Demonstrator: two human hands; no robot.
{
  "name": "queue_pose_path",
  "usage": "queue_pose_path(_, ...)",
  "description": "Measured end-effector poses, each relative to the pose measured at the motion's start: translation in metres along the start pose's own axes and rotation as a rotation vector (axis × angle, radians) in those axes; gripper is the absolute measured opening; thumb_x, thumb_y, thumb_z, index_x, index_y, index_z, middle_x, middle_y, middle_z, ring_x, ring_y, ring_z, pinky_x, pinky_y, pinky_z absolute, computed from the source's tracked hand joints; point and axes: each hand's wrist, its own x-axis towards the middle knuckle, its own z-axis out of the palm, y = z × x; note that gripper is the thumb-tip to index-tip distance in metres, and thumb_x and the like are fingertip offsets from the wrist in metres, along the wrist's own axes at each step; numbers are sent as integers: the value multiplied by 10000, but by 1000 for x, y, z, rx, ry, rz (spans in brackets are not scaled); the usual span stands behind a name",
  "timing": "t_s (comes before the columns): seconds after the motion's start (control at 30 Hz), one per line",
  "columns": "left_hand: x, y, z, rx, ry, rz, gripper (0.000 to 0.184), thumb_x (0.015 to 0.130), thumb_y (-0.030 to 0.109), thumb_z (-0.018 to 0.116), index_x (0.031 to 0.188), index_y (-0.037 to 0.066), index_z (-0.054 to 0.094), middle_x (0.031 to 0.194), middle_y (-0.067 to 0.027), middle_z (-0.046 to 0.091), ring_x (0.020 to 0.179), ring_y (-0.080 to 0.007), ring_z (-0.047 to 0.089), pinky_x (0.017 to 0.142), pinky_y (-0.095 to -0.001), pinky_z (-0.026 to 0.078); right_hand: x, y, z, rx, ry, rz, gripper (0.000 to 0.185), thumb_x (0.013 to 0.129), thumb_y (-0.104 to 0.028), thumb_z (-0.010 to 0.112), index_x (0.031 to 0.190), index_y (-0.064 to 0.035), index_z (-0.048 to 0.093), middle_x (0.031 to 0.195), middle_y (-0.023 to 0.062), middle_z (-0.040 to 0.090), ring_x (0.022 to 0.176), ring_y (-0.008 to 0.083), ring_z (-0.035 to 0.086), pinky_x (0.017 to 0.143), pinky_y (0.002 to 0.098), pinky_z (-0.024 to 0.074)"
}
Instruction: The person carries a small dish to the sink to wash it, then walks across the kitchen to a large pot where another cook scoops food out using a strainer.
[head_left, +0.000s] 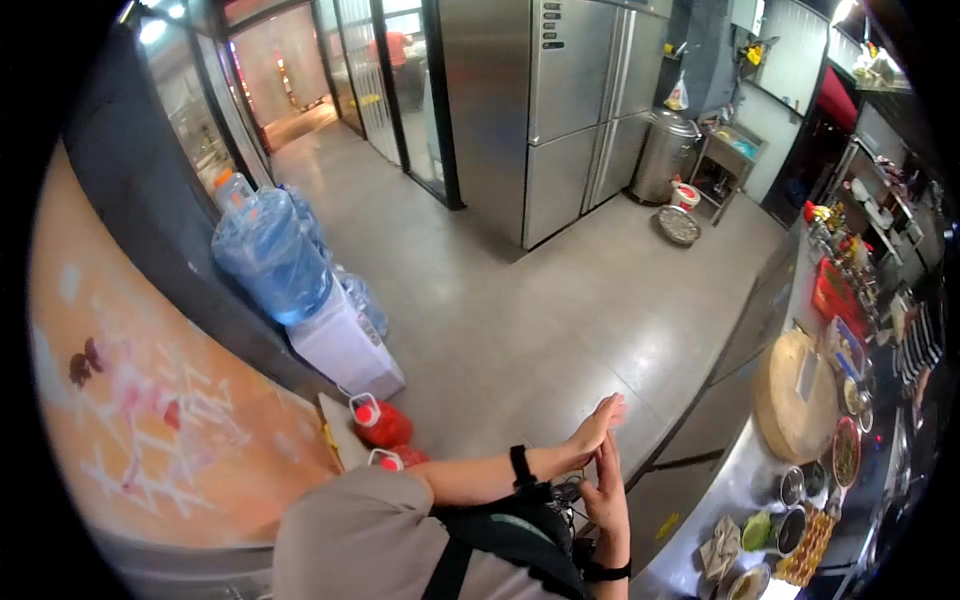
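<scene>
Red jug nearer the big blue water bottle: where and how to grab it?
By the grip, the thin loop over the red cap, coming from above. It rises above the wide body of the red jug and looks easy to hook fingers under. I'd avoid the side towards the second jug, which sits close by.

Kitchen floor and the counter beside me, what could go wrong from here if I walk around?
The red jugs on the floor beside you could catch a foot.
Farther off, the round metal tray lies on the floor and might trip someone.
The cleaver lies uncovered on the chopping board, so reaching across the counter carelessly could mean a cut.
</scene>
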Motion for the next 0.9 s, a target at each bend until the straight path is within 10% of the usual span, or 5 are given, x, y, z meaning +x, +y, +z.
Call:
queue_pose_path(0.2, 175, 32, 52, -47, 35, -19, 778, 939, 597, 274, 1417, -16, 245, 1410, -193, 376, 1296, -271, 380, 1082, -440, 264, 114, 47, -134, -126, -77, -48, 826, 685, 67, 498, 1458, -20, 220, 1522, 190, 170, 1385, 276, 253, 987, 286, 391)
queue_pose_path(0.3, 245, 47, 85, -123, 79, -95, 772, 935, 597, 289, 1413, -8, 264, 1401, -190, 392, 1283, -276, 395, 1074, -444, 274, 174, 43, -196, -38, -123, -12, 872, 635, 76, 452, 1460, -2, 183, 1524, 195, 145, 1433, 307, 96, 1140, 380, 148)
queue_pose_path(0.63, 452, 56, 105, -208, 253, 0, 738, 933, 589, 312, 1384, 5, 327, 1307, -178, 495, 1212, -274, 474, 1039, -466, 327, 371, 139, -334, -95, -270, -143, 867, 648, 67, 504, 1455, -5, 197, 1523, 217, 143, 1428, 343, 79, 1141, 407, 156)
queue_pose_path(0.9, 669, 179, 123, -211, 4, 69, 736, 940, 597, 269, 1386, 12, 297, 1394, -172, 391, 1273, -273, 397, 1080, -456, 252, 536, 153, -427, -208, -165, -183, 778, 726, 7, 538, 1436, 15, 219, 1492, 244, 180, 1366, 378, 252, 1090, 385, 290)
